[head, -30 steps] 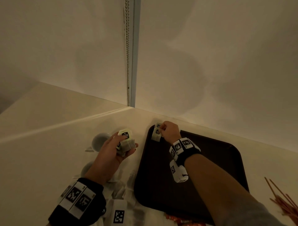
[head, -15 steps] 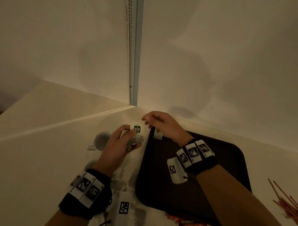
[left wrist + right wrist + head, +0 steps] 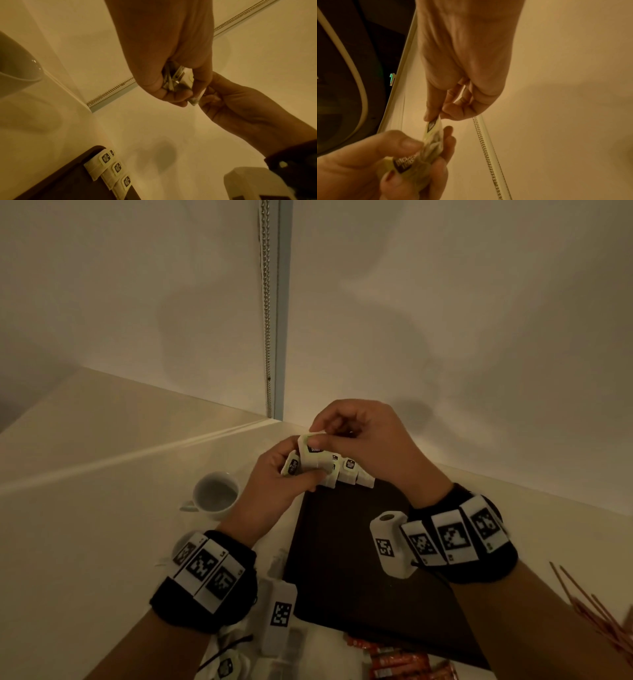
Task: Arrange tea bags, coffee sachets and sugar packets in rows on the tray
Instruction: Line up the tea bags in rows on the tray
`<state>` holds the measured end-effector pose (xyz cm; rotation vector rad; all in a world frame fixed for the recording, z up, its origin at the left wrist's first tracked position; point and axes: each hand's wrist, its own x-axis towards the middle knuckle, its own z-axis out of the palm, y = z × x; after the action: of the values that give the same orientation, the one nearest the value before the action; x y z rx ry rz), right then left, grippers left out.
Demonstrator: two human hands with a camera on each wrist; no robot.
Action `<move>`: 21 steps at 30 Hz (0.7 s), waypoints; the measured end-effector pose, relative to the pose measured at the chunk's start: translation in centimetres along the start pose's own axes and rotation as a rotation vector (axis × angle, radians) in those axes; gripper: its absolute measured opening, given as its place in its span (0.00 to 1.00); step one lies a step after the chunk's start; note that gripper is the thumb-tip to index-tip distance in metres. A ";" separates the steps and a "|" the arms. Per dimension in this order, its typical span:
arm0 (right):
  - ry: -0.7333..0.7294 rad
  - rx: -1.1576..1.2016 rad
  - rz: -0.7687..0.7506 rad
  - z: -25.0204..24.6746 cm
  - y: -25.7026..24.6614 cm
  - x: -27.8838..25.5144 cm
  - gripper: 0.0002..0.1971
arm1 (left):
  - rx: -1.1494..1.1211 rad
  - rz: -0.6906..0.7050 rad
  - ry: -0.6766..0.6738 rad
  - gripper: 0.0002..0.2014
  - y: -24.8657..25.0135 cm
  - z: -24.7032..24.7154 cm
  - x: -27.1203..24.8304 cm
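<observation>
The left hand (image 3: 274, 481) grips a bundle of tea bags (image 3: 310, 462) above the tray (image 3: 342, 559); the right hand (image 3: 363, 446) pinches the top one's tag. They look light, limp and tearable: best held by the paper edge.

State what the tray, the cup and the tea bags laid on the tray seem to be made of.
Tray: probably plastic; dark brown, matt, rounded corner.
Cup: likely glazed ceramic; white, with a glint on its wall in the left wrist view.
Tea bags: seemingly thin paper envelopes; pale, flat, with printed labels.
</observation>
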<state>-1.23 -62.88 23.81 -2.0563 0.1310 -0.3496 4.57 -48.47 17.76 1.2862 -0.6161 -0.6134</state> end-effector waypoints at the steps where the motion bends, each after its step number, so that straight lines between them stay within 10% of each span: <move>1: 0.002 0.015 0.007 -0.2 -0.1 -0.1 0.05 | -0.009 -0.009 -0.009 0.11 0.0 0.1 -0.1; 11: 0.074 -0.054 0.202 -1.7 5.4 -1.9 0.04 | -0.379 -0.454 0.104 0.09 -1.8 -1.3 -0.7; 21: 0.041 -0.211 0.609 -0.1 16.3 -3.2 0.04 | -0.176 -0.376 0.153 0.07 -2.0 -1.4 -0.3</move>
<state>-3.47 -70.18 9.04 -2.0956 0.8266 0.0040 5.28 -47.65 15.55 1.2773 -0.1876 -0.8485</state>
